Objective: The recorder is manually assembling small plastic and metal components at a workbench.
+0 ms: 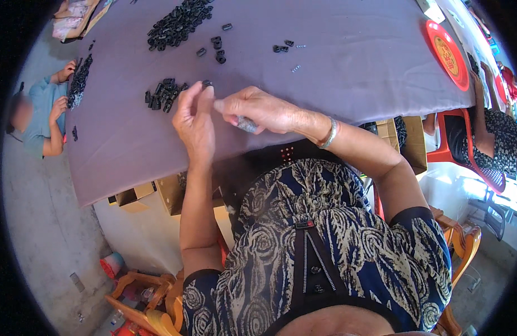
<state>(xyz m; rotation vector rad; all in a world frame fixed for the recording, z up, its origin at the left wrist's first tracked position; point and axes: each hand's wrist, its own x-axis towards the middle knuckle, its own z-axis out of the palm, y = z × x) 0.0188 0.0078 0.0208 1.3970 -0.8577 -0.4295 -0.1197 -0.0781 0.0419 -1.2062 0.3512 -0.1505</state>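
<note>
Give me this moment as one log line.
left hand: holds small black part | right hand: curled around grey item, kind unclear | nearby: loose pile of black parts

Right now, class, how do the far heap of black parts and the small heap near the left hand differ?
Size: the far heap is much larger than the small heap. Place: the small heap lies just beside the left hand; the far heap lies well beyond it. Shape: the far heap stretches in a slanting band; the small heap is more compact. Both are loose black piles on the greyish-purple cloth.
</note>
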